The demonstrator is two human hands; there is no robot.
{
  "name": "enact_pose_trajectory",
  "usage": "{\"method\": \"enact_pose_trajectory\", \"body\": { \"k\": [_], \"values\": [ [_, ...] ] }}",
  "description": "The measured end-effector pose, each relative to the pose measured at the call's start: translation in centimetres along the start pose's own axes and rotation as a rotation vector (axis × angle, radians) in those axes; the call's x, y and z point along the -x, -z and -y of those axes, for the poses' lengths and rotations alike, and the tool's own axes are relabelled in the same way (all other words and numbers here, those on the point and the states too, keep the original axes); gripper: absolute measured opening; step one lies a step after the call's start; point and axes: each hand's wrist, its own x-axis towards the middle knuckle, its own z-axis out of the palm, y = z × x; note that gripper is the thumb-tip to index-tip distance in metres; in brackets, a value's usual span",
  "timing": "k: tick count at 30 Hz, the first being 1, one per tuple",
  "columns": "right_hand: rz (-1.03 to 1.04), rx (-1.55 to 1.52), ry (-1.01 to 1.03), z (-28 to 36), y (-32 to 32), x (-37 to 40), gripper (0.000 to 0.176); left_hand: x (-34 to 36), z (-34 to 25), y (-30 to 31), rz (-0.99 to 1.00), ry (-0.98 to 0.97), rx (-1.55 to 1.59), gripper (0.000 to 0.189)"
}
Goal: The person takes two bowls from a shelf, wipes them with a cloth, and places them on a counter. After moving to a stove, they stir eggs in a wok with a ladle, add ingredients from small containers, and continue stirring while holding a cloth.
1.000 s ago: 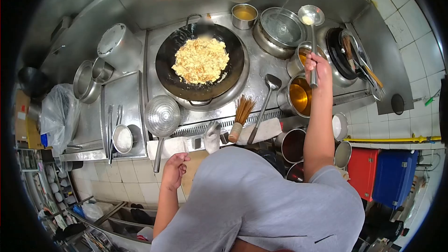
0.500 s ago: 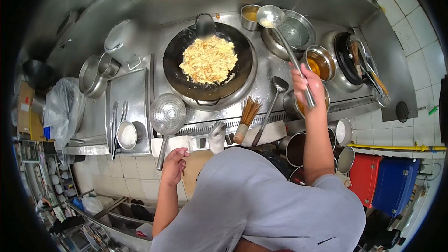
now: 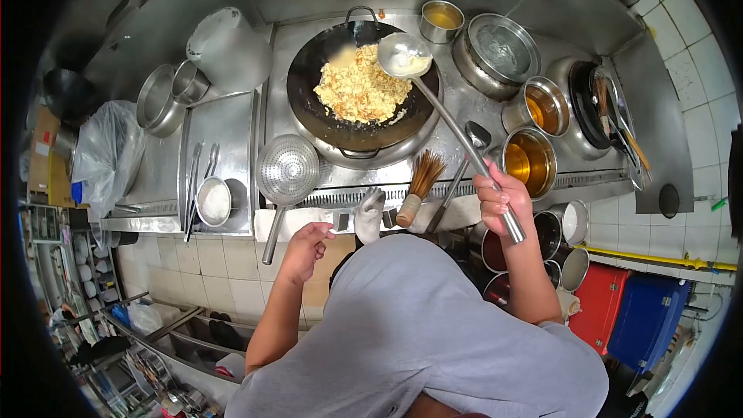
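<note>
My right hand point(image 3: 505, 200) is closed round the long steel handle of a ladle point(image 3: 405, 56). The ladle's bowl is over the right side of a black wok point(image 3: 333, 130) and has some pale, whitish stuff in it. Inside the wok lies a heap of crumbly yellow food point(image 3: 356, 89) that looks like scrambled egg. My left hand point(image 3: 307, 251) is empty, its fingers loosely bent and apart, just in front of the stove edge. Nearest to it is the handle of a perforated steel skimmer point(image 3: 287, 170), which lies on the counter.
A bamboo brush point(image 3: 422, 182) and a wok spatula point(image 3: 477, 136) lie along the front edge. Pots of amber liquid point(image 3: 529, 162), a pot of water point(image 3: 501, 46) and a small pot point(image 3: 442, 22) stand right of the wok. Left are a bowl of white powder point(image 3: 213, 201) and tongs point(image 3: 193, 186).
My right hand has come lower, and the ladle's bowl has swung left from beside the water pot to over the wok. My left hand has shifted slightly right and up. The camera view has tilted.
</note>
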Motion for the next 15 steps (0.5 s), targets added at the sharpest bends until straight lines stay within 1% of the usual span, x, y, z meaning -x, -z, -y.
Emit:
{"method": "enact_pose_trajectory", "body": {
  "k": [1, 2, 4, 5, 6, 7, 8, 9, 10, 12, 13, 15],
  "values": [
    [0.002, -0.054, -0.033, 0.2, 0.6, 0.3, 0.044, -0.1, 0.0, 0.2, 0.0, 0.002, 0.002, 0.023],
    [0.0, -0.052, -0.036, -0.7, 0.1, 0.2, 0.044, -0.4, 0.0, 0.4, -0.002, -0.004, -0.01, 0.023],
    [-0.152, 0.195, 0.02, -3.3, -1.9, 0.0, 0.039, -0.2, 0.0, 0.6, -0.008, -0.009, -0.027, 0.023],
    [-0.139, 0.213, -0.027, -2.9, -2.3, 0.5, 0.033, -0.1, -0.1, 0.5, -0.007, -0.004, -0.018, 0.023],
    [-0.133, 0.21, -0.027, -2.4, -1.6, 0.3, 0.033, 0.0, -0.2, 0.5, -0.006, 0.004, -0.009, 0.023],
    [-0.06, 0.156, -0.051, -2.0, -0.6, 0.0, 0.033, 0.1, -0.3, 0.6, -0.009, 0.004, -0.011, 0.023],
    [0.011, 0.104, -0.077, -2.0, -0.9, -0.1, 0.032, 0.1, -0.2, 0.5, -0.002, 0.003, -0.019, 0.023],
    [-0.059, 0.162, -0.018, -3.3, -1.1, -0.5, 0.035, 0.2, -0.1, 0.4, 0.005, 0.0, -0.026, 0.023],
    [-0.059, 0.162, -0.022, -3.8, -1.6, -0.4, 0.035, 0.4, 0.3, 0.4, 0.002, 0.002, -0.023, 0.023],
    [-0.15, 0.223, -0.055, -4.3, -2.7, -0.4, 0.035, 0.4, 0.3, 0.4, 0.004, 0.02, -0.007, 0.023],
    [-0.032, 0.15, -0.111, -2.9, -1.3, -0.5, 0.032, 0.5, 0.3, 0.5, 0.002, 0.018, -0.011, 0.023],
    [-0.035, 0.146, -0.092, -3.5, -0.8, -1.1, 0.034, 0.7, 0.6, 0.2, 0.008, 0.025, -0.019, 0.023]
  ]
}}
